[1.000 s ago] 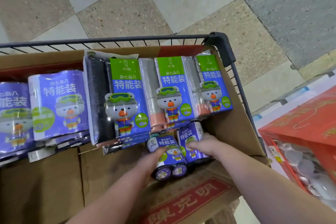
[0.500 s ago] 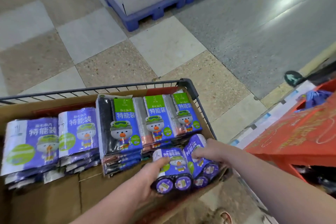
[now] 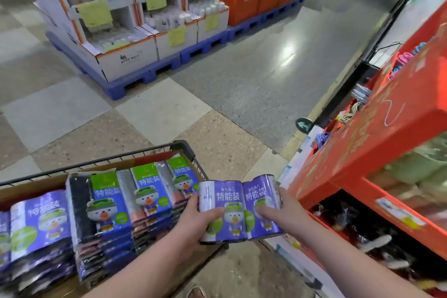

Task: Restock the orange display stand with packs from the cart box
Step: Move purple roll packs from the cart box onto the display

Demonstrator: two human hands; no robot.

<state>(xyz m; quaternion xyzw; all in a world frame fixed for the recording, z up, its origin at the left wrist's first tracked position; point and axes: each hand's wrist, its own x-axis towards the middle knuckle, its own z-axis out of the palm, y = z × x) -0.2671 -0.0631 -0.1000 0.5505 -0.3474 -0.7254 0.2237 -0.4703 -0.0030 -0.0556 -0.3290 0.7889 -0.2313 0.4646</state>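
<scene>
Your left hand and right hand clasp two packs between box and stand; neither is shelved yet, many more lie boxed.

Single head-worn view, wide-angle, straight lines bow toward edges. Faces forward and down from above cart height. Closest to lens: both forearms enter from bottom edge, left hand and right hand grip packs at lower centre. Cart sits lower left, cut by left and bottom edges. Stand fills right side, near, leaning with distortion. Floor spans middle. Pallet displays well off at top, soft-focused.
</scene>
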